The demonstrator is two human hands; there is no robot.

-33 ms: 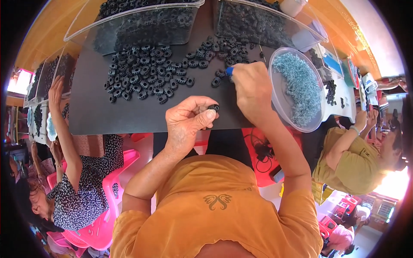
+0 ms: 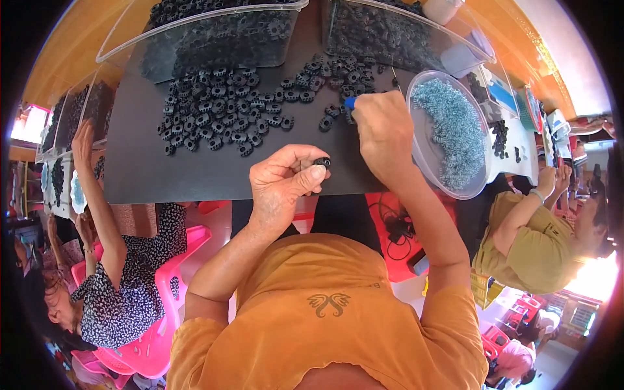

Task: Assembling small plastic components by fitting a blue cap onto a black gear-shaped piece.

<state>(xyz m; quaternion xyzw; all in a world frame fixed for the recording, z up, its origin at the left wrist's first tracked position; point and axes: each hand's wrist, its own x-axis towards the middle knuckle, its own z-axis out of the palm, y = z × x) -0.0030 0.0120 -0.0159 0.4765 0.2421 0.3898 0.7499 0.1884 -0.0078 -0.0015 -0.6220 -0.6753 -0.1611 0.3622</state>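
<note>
My left hand [image 2: 283, 179] is closed, pinching a small black plastic part [image 2: 322, 162] between thumb and fingers above the table's near edge. To its right and farther out, my right hand [image 2: 385, 133] is closed in a pinch over the tabletop, a bit of blue [image 2: 351, 103] showing at its fingertips. Whatever it holds is hidden. Near those fingertips lie a few loose black parts [image 2: 326, 123]. Right of this hand stands a round clear tub [image 2: 426, 153] with many tiny bluish, shiny pieces [image 2: 455, 133], possibly springs.
A heap of black parts [image 2: 214, 117] spreads over the dark table [image 2: 140, 162]. Two clear bins [image 2: 224, 39] [image 2: 377, 32] of such parts stand at the back. People sit at both sides, the left one on a pink chair [image 2: 166, 312].
My right hand has shifted very slightly to the right, the blue bit with it. My left hand holds the black part as before.
</note>
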